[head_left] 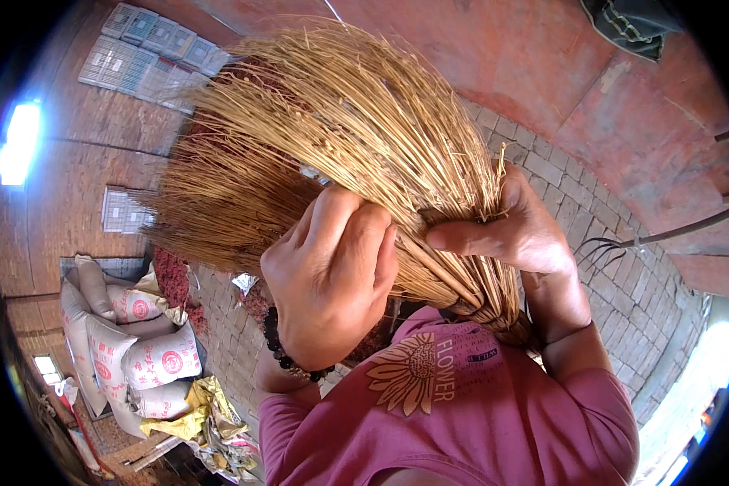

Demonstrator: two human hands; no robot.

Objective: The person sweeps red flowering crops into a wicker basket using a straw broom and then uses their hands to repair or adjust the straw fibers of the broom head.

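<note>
A straw broom (364,138) of tan stalks fans out in front of my chest, its fine tips spread toward the upper left. Its bound, narrow end rests low on the right near my pink shirt. My left hand (328,267), with a dark bead bracelet at the wrist, is closed in a pinch on stalks at the near side of the fan. On the right, my right hand (522,227) grips the broom where the stalks gather, thumb pressed across them. The fingers behind the stalks are mostly hidden.
Stuffed white sacks (158,356) with red print are piled at the lower left, beside yellow crumpled sacking (206,413). Dark red grainy material (172,279) lies near them. Brick paving (607,211) spreads below, with a dark cable (680,231) at the right.
</note>
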